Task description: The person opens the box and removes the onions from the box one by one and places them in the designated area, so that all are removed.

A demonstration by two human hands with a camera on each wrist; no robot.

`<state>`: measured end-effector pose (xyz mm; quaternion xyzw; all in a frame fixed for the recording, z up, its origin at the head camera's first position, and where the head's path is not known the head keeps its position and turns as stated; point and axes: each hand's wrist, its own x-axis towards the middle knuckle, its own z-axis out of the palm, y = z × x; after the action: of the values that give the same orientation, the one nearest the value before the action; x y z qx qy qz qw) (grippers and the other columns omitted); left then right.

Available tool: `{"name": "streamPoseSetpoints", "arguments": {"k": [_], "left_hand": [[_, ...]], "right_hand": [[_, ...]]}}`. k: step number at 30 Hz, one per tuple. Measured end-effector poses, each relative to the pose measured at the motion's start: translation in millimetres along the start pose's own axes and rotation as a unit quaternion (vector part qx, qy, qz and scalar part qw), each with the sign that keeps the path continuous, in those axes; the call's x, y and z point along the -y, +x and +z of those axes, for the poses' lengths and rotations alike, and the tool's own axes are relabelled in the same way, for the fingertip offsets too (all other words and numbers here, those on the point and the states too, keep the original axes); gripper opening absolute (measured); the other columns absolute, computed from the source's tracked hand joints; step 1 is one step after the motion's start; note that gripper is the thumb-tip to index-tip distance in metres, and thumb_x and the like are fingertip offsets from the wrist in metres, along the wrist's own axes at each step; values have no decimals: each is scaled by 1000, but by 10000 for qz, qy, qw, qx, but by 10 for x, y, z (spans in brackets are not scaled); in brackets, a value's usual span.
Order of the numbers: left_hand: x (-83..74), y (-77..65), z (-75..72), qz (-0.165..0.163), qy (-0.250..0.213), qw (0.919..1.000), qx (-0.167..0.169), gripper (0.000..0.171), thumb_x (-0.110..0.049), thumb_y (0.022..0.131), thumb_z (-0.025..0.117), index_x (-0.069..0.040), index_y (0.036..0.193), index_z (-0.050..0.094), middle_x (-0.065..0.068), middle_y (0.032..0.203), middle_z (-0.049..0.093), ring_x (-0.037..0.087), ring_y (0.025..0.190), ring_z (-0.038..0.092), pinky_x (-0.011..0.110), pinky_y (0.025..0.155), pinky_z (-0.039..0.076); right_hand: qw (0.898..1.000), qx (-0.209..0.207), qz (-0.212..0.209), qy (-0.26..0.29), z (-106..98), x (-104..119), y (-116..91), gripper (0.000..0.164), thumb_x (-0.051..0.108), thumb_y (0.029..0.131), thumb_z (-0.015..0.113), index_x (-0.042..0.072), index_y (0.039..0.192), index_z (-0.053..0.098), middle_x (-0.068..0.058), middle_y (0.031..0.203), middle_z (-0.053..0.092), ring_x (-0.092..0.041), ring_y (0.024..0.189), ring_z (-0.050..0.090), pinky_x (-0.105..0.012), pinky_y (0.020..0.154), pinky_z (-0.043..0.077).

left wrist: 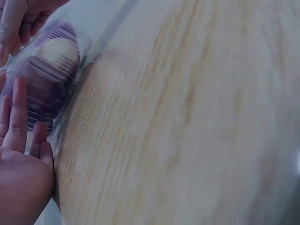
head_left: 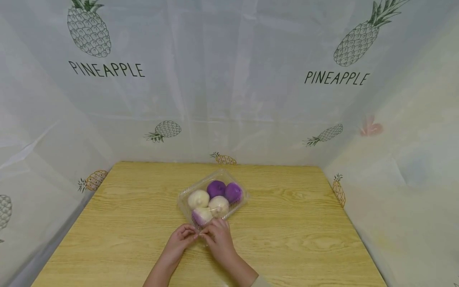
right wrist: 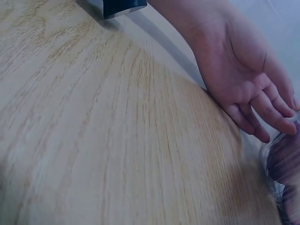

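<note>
A clear plastic container (head_left: 183,196) sits askew on the table, full of round purple and white vegetables that look like turnips (head_left: 199,199). At its near corner my left hand (head_left: 179,242) pinches the rim between thumb and fingertips. Close beside it, my right hand (head_left: 219,240) grips the same corner, thumb almost meeting the left thumb. The left wrist view shows the ribbed container wall (left wrist: 47,91) with fingers from both sides around it. In the right wrist view a hand (right wrist: 243,75) reaches the container's edge. Fingers hide the exact corner.
The wood-grain table (head_left: 294,223) extends around the container on every side. A pale curtain (head_left: 222,79) printed with pineapples hangs behind it and along both sides. A dark device (right wrist: 123,5) shows at the top of the right wrist view.
</note>
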<state>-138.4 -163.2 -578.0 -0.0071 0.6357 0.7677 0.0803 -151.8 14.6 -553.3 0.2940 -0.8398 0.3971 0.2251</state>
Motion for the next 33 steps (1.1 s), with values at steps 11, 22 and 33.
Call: {"name": "streamPoseSetpoints", "arguments": {"k": [11,22,33], "left_hand": [[-32,-12,0,-74,-45,9998,153,24,0,89,66,0,107,50,2,94,68,17,93,61,26,86,47],[-66,13,47,445,-339,9983,143,22,13,84,59,1,99,49,-2,88,68,12,86,62,23,80,49],[-76,-27,95,66,-224,9995,-202,21,13,84,56,0,99,48,1,84,64,14,85,59,24,81,46]], "right_hand": [[9999,72,127,-60,19,29,-2,7,24,80,77,19,79,72,16,82,53,-5,83,45,-24,80,36],[9997,21,100,-229,57,31,28,8,22,77,79,19,78,71,16,81,53,-5,82,45,-25,81,36],[9991,97,132,-382,96,52,-37,9,21,78,78,21,80,69,17,81,49,-2,80,41,-22,79,34]]}}
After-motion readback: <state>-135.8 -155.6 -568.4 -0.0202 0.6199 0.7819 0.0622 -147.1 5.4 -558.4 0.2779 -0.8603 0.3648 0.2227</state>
